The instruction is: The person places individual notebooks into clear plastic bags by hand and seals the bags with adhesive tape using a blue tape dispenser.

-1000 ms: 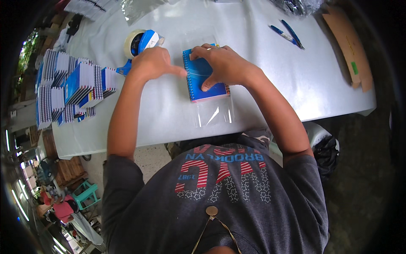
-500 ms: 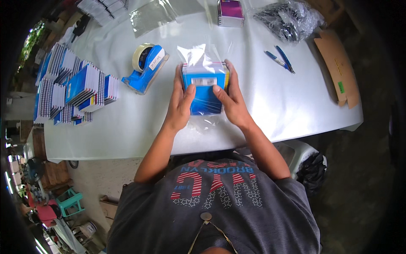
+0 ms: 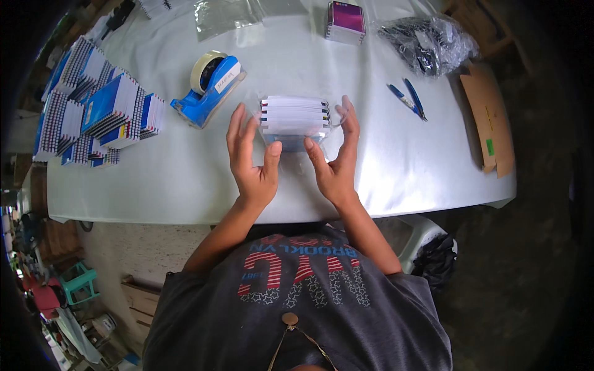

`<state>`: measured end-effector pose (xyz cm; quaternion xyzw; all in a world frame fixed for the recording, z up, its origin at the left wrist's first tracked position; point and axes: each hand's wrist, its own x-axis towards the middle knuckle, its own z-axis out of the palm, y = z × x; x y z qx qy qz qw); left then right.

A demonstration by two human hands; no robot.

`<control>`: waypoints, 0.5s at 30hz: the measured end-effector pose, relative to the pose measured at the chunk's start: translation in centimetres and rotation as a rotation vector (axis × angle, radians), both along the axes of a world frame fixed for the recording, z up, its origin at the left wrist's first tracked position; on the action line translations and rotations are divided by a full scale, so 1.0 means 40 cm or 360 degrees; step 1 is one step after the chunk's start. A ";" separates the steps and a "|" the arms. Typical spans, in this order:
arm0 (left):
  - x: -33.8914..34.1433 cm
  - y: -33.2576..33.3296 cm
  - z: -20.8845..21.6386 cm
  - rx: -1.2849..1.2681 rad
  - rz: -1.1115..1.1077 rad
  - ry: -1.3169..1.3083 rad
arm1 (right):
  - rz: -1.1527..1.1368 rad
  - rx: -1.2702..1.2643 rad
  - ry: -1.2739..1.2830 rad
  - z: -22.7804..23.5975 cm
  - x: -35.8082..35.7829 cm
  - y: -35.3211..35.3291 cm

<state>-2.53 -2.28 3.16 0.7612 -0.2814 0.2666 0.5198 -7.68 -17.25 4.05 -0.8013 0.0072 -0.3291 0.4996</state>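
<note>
A small stack of notebooks in clear plastic is in front of me, turned so its white page edges face up. My left hand is at its left side, fingers stretched and apart, the thumb by the pack's near edge. On the other side my right hand is spread the same way, its fingertips beside a loose fold of the plastic. Neither hand is closed round the pack; whether the thumbs touch it I cannot tell. Left of the pack lies a blue tape dispenser with a roll of tape.
Piled spiral notebooks fill the table's left side. Farther back are clear plastic sleeves, a purple-topped notebook stack and crumpled plastic wrapping. Blue pens and a cardboard piece lie to the right on the silver-white tablecloth.
The notebook pack has tipped from its blue cover facing up to its page edges facing up. Both hands have loosened from its sides, and their fingers have spread.
</note>
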 end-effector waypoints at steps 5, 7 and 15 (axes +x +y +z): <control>-0.001 0.007 0.037 0.0095 -0.0007 0.0073 | 0.0020 -0.0256 0.0083 0.024 -0.016 -0.005; 0.005 0.012 0.044 0.0151 -0.0025 0.0077 | -0.0003 -0.0324 0.0115 0.031 -0.017 -0.010; 0.031 0.030 0.062 -0.0038 -0.0134 0.0076 | -0.0076 -0.0382 0.0131 0.050 -0.007 -0.016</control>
